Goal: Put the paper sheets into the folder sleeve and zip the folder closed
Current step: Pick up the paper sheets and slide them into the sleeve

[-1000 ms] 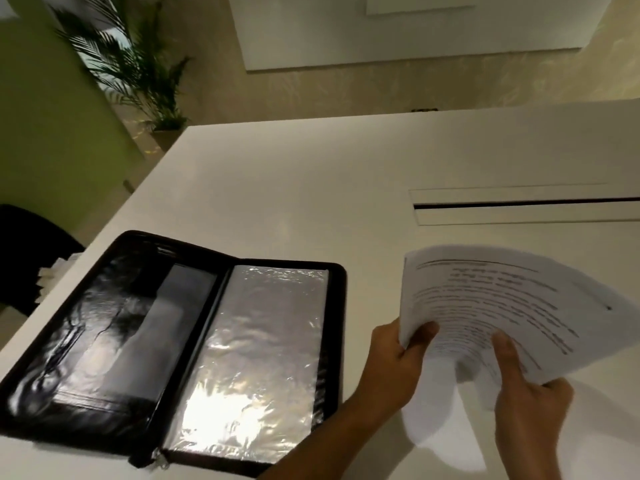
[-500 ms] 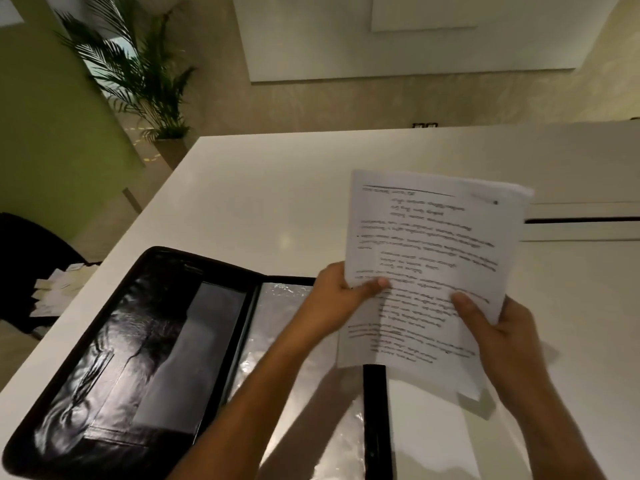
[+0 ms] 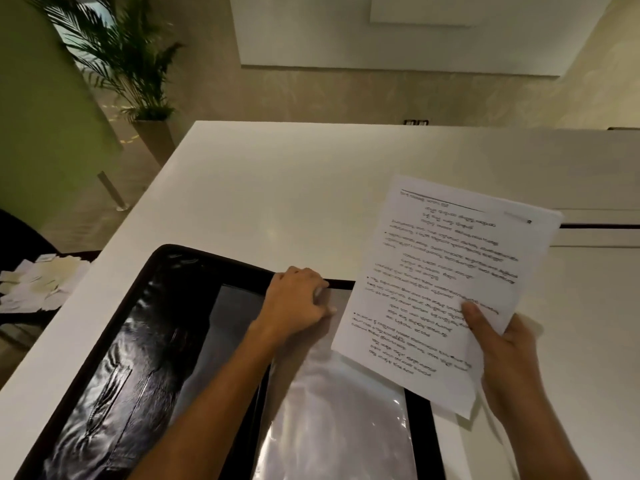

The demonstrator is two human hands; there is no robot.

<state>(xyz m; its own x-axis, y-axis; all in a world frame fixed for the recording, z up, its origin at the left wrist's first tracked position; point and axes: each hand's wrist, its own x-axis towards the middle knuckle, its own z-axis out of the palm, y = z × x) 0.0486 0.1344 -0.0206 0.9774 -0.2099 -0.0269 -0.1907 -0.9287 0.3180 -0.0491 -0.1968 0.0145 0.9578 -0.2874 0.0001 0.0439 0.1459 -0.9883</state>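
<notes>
The paper sheets are held above the white tabletop by the right hand, its fingers closed on their lower right edge. The black folder is laid open at the near edge. The top of its clear sleeve is pinched by the left hand.

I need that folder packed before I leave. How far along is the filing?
Done: the folder lies unzipped and open on the table. In hand: the right hand holds the paper sheets above it, while the left hand pinches the top edge of the clear sleeve, apparently to open it. Left: sliding the sheets in, closing the folder and zipping it.
</notes>
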